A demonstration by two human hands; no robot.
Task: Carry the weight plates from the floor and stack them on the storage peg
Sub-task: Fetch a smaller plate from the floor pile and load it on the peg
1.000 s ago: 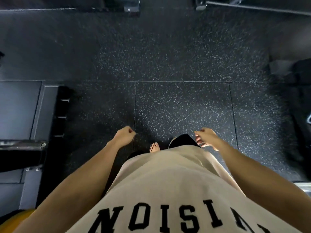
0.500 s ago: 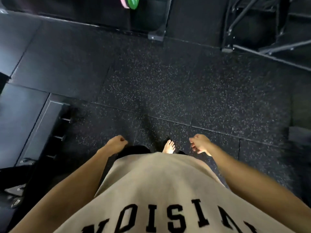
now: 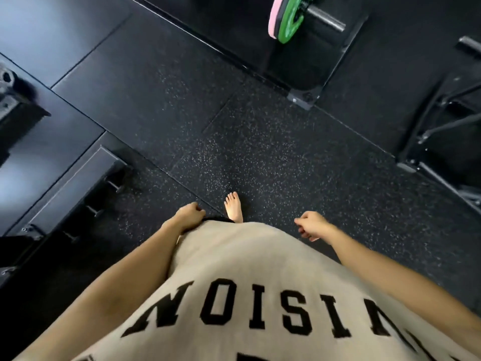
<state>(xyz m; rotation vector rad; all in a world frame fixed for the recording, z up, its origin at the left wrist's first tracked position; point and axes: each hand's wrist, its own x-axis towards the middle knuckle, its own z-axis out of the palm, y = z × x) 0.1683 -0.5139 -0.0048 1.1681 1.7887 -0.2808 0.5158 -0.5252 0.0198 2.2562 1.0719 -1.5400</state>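
The floor [image 3: 260,152] fills most of the frame: dark speckled rubber tiles, with smoother black mats in the upper left. No plate lies on the stretch I can see, so I judge I am between loads and walking, not lifting.

My shirt [image 3: 234,295] takes up the bottom centre, tan with black letters, because the camera looks straight down my front.

A black rack [image 3: 312,61] stands at the top centre, its foot bolted at the tile seam. More dark frames sit at the right edge and on the left side, too dim to name.

The peg [image 3: 326,20] juts from that rack toward the upper right, a bare steel bar with room left on it. Two plates [image 3: 286,19] already hang there, a green one against a pink one, pushed back to the rack end so later ones can slide on in front.

My left hand [image 3: 189,217] hangs at lower centre-left, just beside my shirt hem, fingers loosely curled and holding nothing. My right hand [image 3: 311,225] hangs at lower centre-right, well out from my body, also loosely curled and empty. Both are idle, I think, because there is nothing to carry right now.

One bare foot [image 3: 233,206] shows between my hands, toes pointing up the frame toward the rack.
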